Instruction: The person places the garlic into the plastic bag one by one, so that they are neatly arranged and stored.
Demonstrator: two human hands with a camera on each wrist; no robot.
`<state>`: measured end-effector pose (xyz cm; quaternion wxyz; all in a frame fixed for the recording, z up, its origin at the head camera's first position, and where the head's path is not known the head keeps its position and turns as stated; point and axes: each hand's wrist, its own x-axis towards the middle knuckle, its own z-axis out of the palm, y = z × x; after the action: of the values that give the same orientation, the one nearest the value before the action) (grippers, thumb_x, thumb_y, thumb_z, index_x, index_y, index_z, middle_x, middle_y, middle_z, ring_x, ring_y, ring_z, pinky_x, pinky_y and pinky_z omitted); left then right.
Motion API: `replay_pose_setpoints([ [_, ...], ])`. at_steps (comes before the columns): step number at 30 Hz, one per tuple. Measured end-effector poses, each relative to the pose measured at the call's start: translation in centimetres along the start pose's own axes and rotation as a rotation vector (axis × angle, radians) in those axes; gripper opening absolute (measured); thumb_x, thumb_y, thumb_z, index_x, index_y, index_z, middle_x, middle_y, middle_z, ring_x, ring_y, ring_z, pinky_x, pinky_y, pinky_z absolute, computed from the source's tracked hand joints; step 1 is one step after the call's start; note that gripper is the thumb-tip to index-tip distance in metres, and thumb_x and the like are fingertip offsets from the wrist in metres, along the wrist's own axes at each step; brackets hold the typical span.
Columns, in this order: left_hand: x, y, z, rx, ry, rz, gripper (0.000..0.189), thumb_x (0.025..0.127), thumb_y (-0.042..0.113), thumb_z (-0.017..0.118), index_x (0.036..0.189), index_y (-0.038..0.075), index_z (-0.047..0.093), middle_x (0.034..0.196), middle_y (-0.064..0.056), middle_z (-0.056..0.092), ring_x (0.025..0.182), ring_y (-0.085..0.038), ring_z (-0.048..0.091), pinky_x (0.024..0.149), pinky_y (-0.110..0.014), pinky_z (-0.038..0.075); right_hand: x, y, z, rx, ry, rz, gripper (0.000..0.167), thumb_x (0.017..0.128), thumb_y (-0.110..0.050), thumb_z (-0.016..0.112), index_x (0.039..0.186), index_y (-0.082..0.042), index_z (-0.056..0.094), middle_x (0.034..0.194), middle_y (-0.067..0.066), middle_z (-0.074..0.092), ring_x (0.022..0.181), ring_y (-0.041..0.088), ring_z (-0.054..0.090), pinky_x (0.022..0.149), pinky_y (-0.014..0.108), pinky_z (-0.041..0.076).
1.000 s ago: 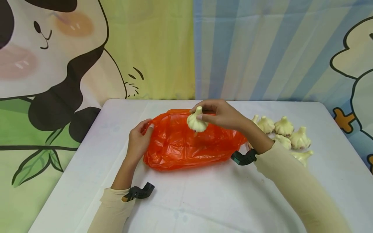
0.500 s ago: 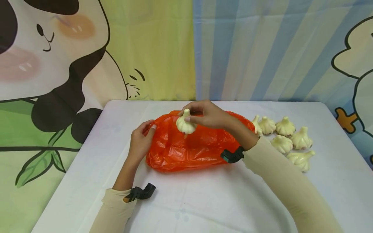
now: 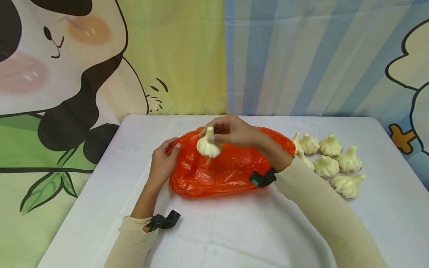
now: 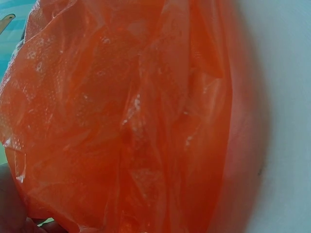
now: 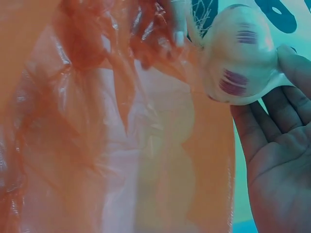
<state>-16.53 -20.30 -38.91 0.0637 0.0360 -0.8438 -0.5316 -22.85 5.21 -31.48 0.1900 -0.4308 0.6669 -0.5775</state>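
A translucent orange-red plastic bag lies puffed out in the middle of the table, its crinkled side filling most of the left wrist view. My left hand pinches the bag's left edge between thumb and fingers. Above the bag, my right hand holds a garlic bulb by thumb and fingers, stem up. In the right wrist view the same garlic bulb shows its purple-streaked base and roots, with the right hand beside it. What is inside the bag cannot be made out.
Several garlic bulbs lie in a loose group to the right of the bag, partly behind the right forearm. The white table ends at the back against a printed cloth. A black camera sits on each wrist.
My right hand has carried the garlic bulb leftward over the bag, toward my left hand. The left hand keeps its hold on the bag edge, nearly still.
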Motion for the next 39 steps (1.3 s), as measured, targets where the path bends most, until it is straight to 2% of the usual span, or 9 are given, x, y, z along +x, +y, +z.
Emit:
replay_pose_setpoints([
  [4, -0.1, 0.1, 0.0, -0.006, 0.0, 0.005, 0.042, 0.1, 0.034, 0.054, 0.134, 0.01, 0.057, 0.128, -0.007, 0.06, 0.114, -0.021, 0.059, 0.092, -0.035, 0.05, 0.2, 0.5, 0.6, 0.004, -0.058, 0.017, 0.023, 0.092, 0.005, 0.061, 0.115, 0.008, 0.064, 0.11, 0.014, 0.067, 0.094, 0.028, 0.064, 0.085, 0.04, 0.053],
  [8, -0.1, 0.1, 0.0, -0.01, -0.013, 0.01, 0.043, 0.1, 0.035, 0.054, 0.135, 0.009, 0.057, 0.129, -0.007, 0.059, 0.115, -0.02, 0.058, 0.092, -0.035, 0.049, 0.4, 0.9, 1.2, -0.039, -0.098, 0.054, 0.023, 0.094, 0.001, 0.06, 0.116, 0.006, 0.064, 0.112, 0.011, 0.067, 0.099, 0.023, 0.064, 0.09, 0.039, 0.051],
  [15, -0.2, 0.1, 0.0, -0.015, -0.017, 0.024, 0.044, 0.1, 0.036, 0.054, 0.134, 0.009, 0.057, 0.129, -0.007, 0.06, 0.114, -0.02, 0.059, 0.092, -0.036, 0.05, 1.1, 1.5, 1.8, -0.163, -0.061, 0.08, 0.023, 0.095, -0.006, 0.062, 0.116, 0.003, 0.066, 0.106, 0.004, 0.069, 0.093, 0.019, 0.063, 0.081, 0.034, 0.054],
  [21, -0.1, 0.1, 0.1, -0.026, -0.021, 0.029, 0.043, 0.1, 0.036, 0.054, 0.133, 0.009, 0.058, 0.127, -0.007, 0.06, 0.112, -0.02, 0.06, 0.09, -0.036, 0.051, 1.1, 2.6, 1.9, -0.266, -0.037, 0.141, 0.021, 0.095, -0.009, 0.063, 0.113, 0.001, 0.067, 0.103, 0.003, 0.067, 0.093, 0.017, 0.062, 0.081, 0.031, 0.052],
  [24, -0.1, 0.0, 0.1, -0.029, -0.022, 0.04, 0.042, 0.1, 0.035, 0.054, 0.132, 0.009, 0.059, 0.126, -0.007, 0.061, 0.11, -0.02, 0.06, 0.089, -0.036, 0.051, 1.1, 3.3, 1.9, -0.299, 0.001, 0.175, 0.021, 0.096, -0.01, 0.062, 0.113, 0.001, 0.067, 0.103, 0.004, 0.067, 0.093, 0.018, 0.062, 0.08, 0.032, 0.052],
  [31, -0.2, 0.0, 0.1, -0.028, -0.027, 0.036, 0.043, 0.1, 0.037, 0.054, 0.133, 0.011, 0.059, 0.126, -0.005, 0.061, 0.108, -0.02, 0.06, 0.089, -0.035, 0.052, 1.1, 5.1, 1.7, -0.303, 0.153, 0.208, 0.024, 0.096, -0.008, 0.062, 0.115, 0.007, 0.064, 0.107, 0.009, 0.066, 0.102, 0.02, 0.061, 0.085, 0.032, 0.051],
  [39, -0.3, 0.0, 0.1, -0.027, -0.033, 0.036, 0.045, 0.099, 0.039, 0.054, 0.134, 0.011, 0.058, 0.126, -0.006, 0.061, 0.108, -0.02, 0.061, 0.088, -0.035, 0.052, 1.5, 6.4, 1.5, -0.351, 0.216, 0.194, 0.025, 0.095, -0.011, 0.063, 0.113, 0.005, 0.067, 0.106, 0.01, 0.067, 0.101, 0.021, 0.061, 0.089, 0.036, 0.049],
])
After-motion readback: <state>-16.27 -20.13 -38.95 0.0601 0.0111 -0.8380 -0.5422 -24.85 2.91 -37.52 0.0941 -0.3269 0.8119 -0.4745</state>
